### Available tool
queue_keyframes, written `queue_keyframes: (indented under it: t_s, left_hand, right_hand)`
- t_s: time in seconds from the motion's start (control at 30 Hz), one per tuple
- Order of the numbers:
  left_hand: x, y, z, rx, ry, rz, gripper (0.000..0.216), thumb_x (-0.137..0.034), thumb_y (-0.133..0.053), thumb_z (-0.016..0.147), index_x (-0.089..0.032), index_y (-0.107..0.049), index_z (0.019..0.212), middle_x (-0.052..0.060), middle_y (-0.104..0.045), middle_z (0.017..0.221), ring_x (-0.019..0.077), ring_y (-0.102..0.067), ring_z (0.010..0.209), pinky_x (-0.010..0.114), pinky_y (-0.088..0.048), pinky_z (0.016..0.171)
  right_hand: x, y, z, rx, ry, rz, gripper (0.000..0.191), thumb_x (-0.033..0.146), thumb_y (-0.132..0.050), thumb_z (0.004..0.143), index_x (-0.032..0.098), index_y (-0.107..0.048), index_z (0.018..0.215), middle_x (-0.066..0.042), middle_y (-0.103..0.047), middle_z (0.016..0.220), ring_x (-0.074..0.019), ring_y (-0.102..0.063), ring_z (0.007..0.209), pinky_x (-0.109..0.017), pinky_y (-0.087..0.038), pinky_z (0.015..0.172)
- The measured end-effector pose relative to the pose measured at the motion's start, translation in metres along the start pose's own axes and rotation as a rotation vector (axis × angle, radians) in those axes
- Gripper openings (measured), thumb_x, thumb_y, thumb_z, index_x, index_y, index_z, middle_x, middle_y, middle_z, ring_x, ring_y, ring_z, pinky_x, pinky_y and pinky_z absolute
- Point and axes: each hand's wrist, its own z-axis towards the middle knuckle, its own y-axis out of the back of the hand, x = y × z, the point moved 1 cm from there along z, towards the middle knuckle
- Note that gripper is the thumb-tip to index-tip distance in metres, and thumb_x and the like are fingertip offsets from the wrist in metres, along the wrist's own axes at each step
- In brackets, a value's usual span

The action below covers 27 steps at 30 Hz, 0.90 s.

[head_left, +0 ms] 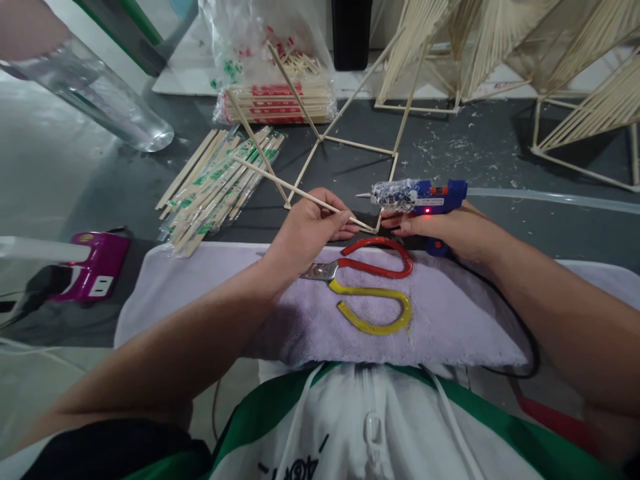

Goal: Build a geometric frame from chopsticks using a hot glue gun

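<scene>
My left hand (pixel 313 223) pinches a chopstick (pixel 283 181) near its lower end, which meets a corner of a square chopstick frame (pixel 357 145). Several sticks rise at a slant from the frame's other corners. In my right hand (pixel 457 230) is a blue hot glue gun (pixel 420 197), its nozzle pointing left above the frame and a red light lit on its side. The fingertips of that hand are at the same near corner, by the stick's end. Just below both hands lie scissors (pixel 373 267) with one red and one yellow handle, on a lilac towel (pixel 310 327).
Wrapped chopsticks (pixel 220 180) lie at left, with a bagged bundle (pixel 280 100) behind. A clear bottle (pixel 100 93) and a magenta power socket (pixel 97 267) are further left. Finished-looking stick structures (pixel 590 113) stand at back right. The gun's black cord (pixel 525 327) loops over the towel.
</scene>
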Motion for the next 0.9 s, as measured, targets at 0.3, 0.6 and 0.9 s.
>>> queue_keyframes:
  t_s: [0.3, 0.6, 0.9]
  left_hand:
    - [0.002, 0.001, 0.004, 0.001, 0.009, 0.013, 0.017, -0.02, -0.072, 0.081, -0.017, -0.056, 0.087, 0.001, -0.071, 0.08, 0.0125, -0.074, 0.073, 0.024, -0.062, 0.071]
    - [-0.004, -0.003, 0.004, 0.023, -0.027, 0.039, 0.019, -0.025, -0.075, 0.081, -0.016, -0.059, 0.088, 0.001, -0.072, 0.078, 0.0127, -0.073, 0.069, 0.022, -0.06, 0.065]
    - [-0.004, -0.004, 0.007, 0.019, 0.032, 0.02, 0.014, -0.024, -0.075, 0.082, -0.014, -0.064, 0.083, 0.001, -0.071, 0.075, 0.0095, -0.071, 0.065, 0.018, -0.057, 0.062]
  right_hand:
    - [0.002, -0.002, 0.001, -0.019, -0.014, -0.008, 0.022, 0.013, -0.069, 0.075, 0.027, -0.076, 0.091, 0.004, -0.079, 0.095, -0.0177, -0.072, 0.099, -0.033, -0.055, 0.1]
    - [0.004, -0.005, -0.004, -0.016, -0.016, 0.034, 0.022, 0.009, -0.066, 0.074, 0.026, -0.075, 0.084, 0.005, -0.079, 0.095, -0.0182, -0.072, 0.102, -0.033, -0.054, 0.103]
    - [-0.002, 0.009, 0.04, 0.047, -0.377, 0.036, 0.022, 0.004, -0.068, 0.064, 0.023, -0.073, 0.075, -0.001, -0.079, 0.092, -0.0239, -0.073, 0.104, -0.042, -0.054, 0.104]
